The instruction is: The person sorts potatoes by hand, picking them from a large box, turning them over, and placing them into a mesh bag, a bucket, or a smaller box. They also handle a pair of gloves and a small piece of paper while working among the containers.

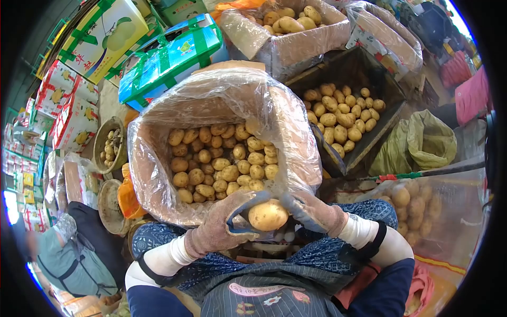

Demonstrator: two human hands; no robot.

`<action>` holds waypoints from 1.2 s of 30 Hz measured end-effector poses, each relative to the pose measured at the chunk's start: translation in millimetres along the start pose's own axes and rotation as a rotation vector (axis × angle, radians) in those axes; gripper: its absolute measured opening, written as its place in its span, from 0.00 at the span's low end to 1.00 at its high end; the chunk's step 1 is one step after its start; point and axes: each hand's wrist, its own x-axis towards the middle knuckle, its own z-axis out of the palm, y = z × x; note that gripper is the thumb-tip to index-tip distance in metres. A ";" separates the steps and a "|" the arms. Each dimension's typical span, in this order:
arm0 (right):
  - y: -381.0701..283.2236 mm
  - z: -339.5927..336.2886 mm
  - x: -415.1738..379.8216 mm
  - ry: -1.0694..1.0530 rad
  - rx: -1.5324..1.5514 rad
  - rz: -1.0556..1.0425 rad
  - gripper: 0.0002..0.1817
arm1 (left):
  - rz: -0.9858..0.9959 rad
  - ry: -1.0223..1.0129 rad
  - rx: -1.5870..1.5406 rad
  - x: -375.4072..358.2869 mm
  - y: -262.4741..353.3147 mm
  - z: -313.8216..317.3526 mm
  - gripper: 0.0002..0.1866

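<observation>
A large, pale yellow potato is held up between my two gloved hands, just in front of my lap. My left hand curves round its left side, with the thumb below and the fingers above. On the right, my right hand presses its fingers against the potato's edge. Both gloves are brown with grey-blue palms. Right behind the hands stands a cardboard box lined with clear plastic, holding many potatoes.
A dark bin with potatoes stands to the right of the lined box, near a green sack. Another potato box sits behind. Baskets and printed cartons line the left. A person is at lower left.
</observation>
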 end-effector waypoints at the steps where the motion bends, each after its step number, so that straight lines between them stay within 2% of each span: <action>1: -15.6 7.3 1.7 -0.024 -0.028 0.038 0.33 | 0.101 0.038 0.133 0.6 -6.1 1.6 0.42; 2: -14.3 8.7 3.9 -0.021 -0.028 0.037 0.33 | 0.203 0.075 0.264 1.8 -8.8 2.4 0.44; 3: -11.2 9.3 5.9 0.016 -0.067 -0.110 0.38 | 0.204 0.073 0.263 1.5 -7.1 3.1 0.44; 4: -8.5 10.0 6.8 0.052 -0.108 -0.256 0.43 | 0.068 0.071 0.094 2.4 -0.7 3.5 0.47; 5: -6.0 11.7 6.0 0.103 -0.106 -0.286 0.47 | -0.070 0.069 -0.075 2.8 3.3 3.6 0.49; 6: -7.2 13.0 5.4 0.103 -0.106 -0.285 0.47 | -0.071 0.069 -0.076 3.4 3.9 2.3 0.49; 8: -11.2 16.1 3.4 0.170 -0.301 -0.410 0.47 | -0.122 -0.056 -0.056 5.2 4.0 -1.2 0.53; 11: -8.5 17.6 3.8 0.149 -0.264 -0.428 0.49 | -0.233 -0.047 -0.232 2.7 0.4 1.2 0.52; 14: -1.6 11.8 6.0 0.145 -0.359 -0.449 0.49 | -0.258 -0.059 -0.253 3.1 4.2 0.6 0.50; 18: -5.4 12.4 5.0 0.135 -0.325 -0.434 0.49 | -0.234 -0.057 -0.280 0.3 -2.5 0.4 0.48; 20: -8.1 11.2 3.9 0.159 -0.509 -0.499 0.48 | -0.318 -0.055 -0.457 1.4 -3.0 -0.7 0.44; 23: -4.2 10.3 4.5 0.146 -0.383 -0.497 0.46 | -0.414 -0.043 -0.616 0.7 -1.6 -2.7 0.42; 26: -6.9 7.0 4.5 0.143 -0.528 -0.499 0.45 | -0.439 -0.024 -0.617 -0.4 1.1 -3.2 0.42; 29: 2.6 6.5 10.3 0.115 -0.433 -0.473 0.45 | -0.511 -0.006 -0.601 -1.9 5.6 -6.3 0.41; 30: 1.2 7.0 10.7 0.111 -0.434 -0.474 0.45 | -0.510 -0.001 -0.600 -3.3 6.5 -5.4 0.41; 32: -4.3 6.7 12.3 0.089 -0.579 -0.486 0.45 | -0.335 0.058 -0.344 -6.8 6.9 -2.3 0.41; 33: -6.1 7.9 13.3 0.086 -0.583 -0.487 0.45 | -0.333 0.062 -0.344 -9.8 4.8 -1.2 0.41; 35: -8.9 11.6 15.0 0.050 -0.558 -0.484 0.44 | -0.099 0.146 0.007 -15.8 0.4 0.7 0.39; 36: -10.0 12.9 14.5 0.048 -0.562 -0.485 0.44 | -0.096 0.150 0.008 -16.9 2.5 0.7 0.39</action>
